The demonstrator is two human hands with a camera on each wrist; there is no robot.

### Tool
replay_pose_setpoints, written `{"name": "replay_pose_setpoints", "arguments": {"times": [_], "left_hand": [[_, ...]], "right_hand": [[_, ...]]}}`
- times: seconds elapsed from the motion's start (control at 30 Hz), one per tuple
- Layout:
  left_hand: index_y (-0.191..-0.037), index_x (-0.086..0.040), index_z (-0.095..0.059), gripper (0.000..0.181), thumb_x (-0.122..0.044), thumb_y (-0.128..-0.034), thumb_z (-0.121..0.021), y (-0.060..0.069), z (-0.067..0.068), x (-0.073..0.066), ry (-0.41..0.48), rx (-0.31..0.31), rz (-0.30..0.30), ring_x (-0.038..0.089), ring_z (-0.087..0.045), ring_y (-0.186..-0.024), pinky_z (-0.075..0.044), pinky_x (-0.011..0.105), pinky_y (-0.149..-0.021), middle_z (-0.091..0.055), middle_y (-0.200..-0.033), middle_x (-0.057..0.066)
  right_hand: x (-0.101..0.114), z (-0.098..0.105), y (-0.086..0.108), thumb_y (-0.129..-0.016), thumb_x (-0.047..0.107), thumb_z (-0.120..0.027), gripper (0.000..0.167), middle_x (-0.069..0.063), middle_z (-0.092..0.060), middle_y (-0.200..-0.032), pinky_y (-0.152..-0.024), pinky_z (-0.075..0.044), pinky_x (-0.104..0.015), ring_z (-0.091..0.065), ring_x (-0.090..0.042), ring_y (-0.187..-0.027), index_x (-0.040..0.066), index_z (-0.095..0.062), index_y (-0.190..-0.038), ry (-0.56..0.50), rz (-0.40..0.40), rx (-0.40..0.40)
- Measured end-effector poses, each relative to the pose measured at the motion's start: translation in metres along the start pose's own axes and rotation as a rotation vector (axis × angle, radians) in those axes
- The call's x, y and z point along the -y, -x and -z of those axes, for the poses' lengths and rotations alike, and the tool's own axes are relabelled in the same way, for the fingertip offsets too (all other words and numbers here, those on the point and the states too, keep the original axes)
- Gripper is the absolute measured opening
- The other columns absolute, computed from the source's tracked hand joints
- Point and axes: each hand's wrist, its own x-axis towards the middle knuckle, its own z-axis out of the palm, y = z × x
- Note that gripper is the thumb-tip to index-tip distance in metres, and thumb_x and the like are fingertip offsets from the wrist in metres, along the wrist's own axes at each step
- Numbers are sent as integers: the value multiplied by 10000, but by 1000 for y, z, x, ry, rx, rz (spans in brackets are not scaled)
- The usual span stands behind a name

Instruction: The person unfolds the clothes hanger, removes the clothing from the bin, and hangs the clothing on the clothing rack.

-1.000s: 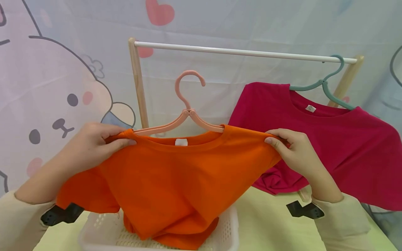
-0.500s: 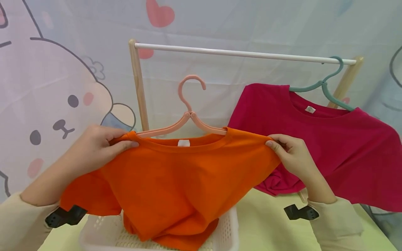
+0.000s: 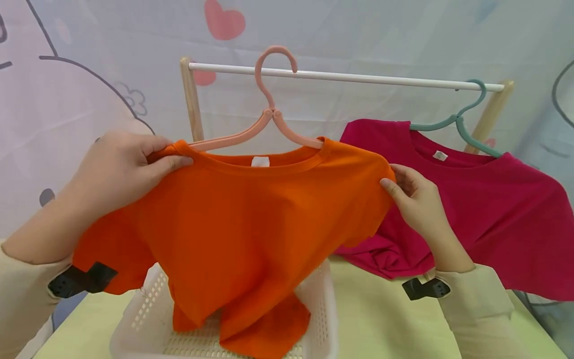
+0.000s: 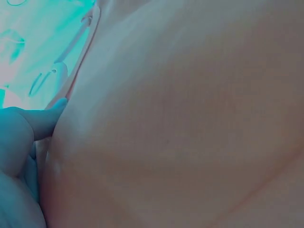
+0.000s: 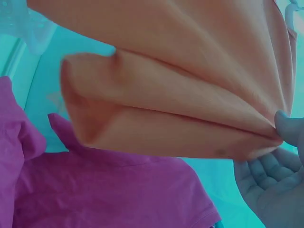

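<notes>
An orange T-shirt [image 3: 242,209] hangs spread between both hands, with a pink hanger [image 3: 251,132] inside its neck. At the shoulder by the collar, my left hand [image 3: 123,167] pinches the cloth between thumb and fingers; the hanger's left end there is hidden. My right hand [image 3: 419,197] pinches the other shoulder near the sleeve, and the right wrist view shows the sleeve [image 5: 166,104] folded below the thumb. In the head view the hanger's hook overlaps the white rod [image 3: 358,77]; whether they touch I cannot tell. The shirt's lower part droops over a white basket [image 3: 329,309].
A magenta T-shirt [image 3: 484,214] on a green hanger [image 3: 466,132] hangs at the rod's right end. Wooden posts [image 3: 192,104] carry the rod. Pale yellow cloth [image 3: 372,314] covers the table, and a printed curtain [image 3: 358,30] hangs behind.
Both hands have raised the orange T-shirt and its pink hanger, bringing the hook from below the rod to rod height. The shirt's hem has risen partly off the basket.
</notes>
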Motion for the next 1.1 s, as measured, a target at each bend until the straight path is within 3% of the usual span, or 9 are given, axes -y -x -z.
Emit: {"name": "replay_pose_setpoints", "arguments": {"times": [0.17, 0.27, 0.37, 0.53, 0.77, 1.0, 1.1], "left_hand": [[-839, -105, -733, 193, -276, -909, -677, -19, 14, -11, -71, -76, 7, 165, -360, -470, -257, 250, -424, -391, -487, 23], [-855, -82, -736, 270, -322, -929, -638, -33, 18, -17, -91, -76, 61, 197, -396, -489, -276, 269, -419, -436, -493, 45], [-848, -65, -726, 324, -354, -937, -611, -47, 19, -22, -115, -59, 100, 226, -419, -514, -291, 297, -433, -441, -493, 55], [-761, -51, -679, 348, -343, -936, -609, -65, 8, -32, -179, -27, 101, 258, -454, -548, -320, 325, -439, -439, -490, 61], [-618, -83, -518, 424, -343, -948, -578, -88, -11, -46, -251, 32, 146, 290, -489, -620, -360, 354, -465, -445, -556, 45], [-668, -90, -527, 394, -349, -965, -539, -104, -24, -57, -269, 92, 218, 278, -510, -621, -396, 362, -487, -444, -600, 38], [-680, -90, -523, 384, -342, -969, -520, -110, -28, -62, -273, 112, 244, 282, -518, -641, -400, 354, -490, -440, -612, 39]], "right_hand": [[-2, 0, -2, -982, 302, -557, 498, -169, -643, -1141, -781, -427, -29, -595, 13, -912, 25, -481, -1389, -19, -10, -5], [-4, -1, -1, -984, 291, -555, 490, -173, -643, -1115, -767, -429, -28, -550, 113, -851, 18, -484, -1385, -30, -9, -7], [-5, -3, 1, -985, 293, -554, 486, -172, -642, -1096, -759, -437, -35, -547, 112, -838, 19, -490, -1382, -39, -9, -4], [-4, -8, 5, -984, 289, -558, 470, -170, -652, -1084, -748, -452, -59, -576, 51, -850, 21, -506, -1367, -46, -14, 14], [-9, -31, 28, -975, 249, -583, 421, -154, -667, -1074, -764, -477, -128, -644, -259, -940, 10, -546, -1319, -52, -47, 101], [-10, -58, 69, -940, 158, -631, 359, -106, -678, -1051, -789, -514, -203, -650, -191, -922, 10, -589, -1264, -138, -79, 149], [-6, -63, 87, -937, 136, -630, 367, -129, -667, -1064, -807, -527, -213, -656, -128, -913, -18, -576, -1266, -280, -139, 216]]}}
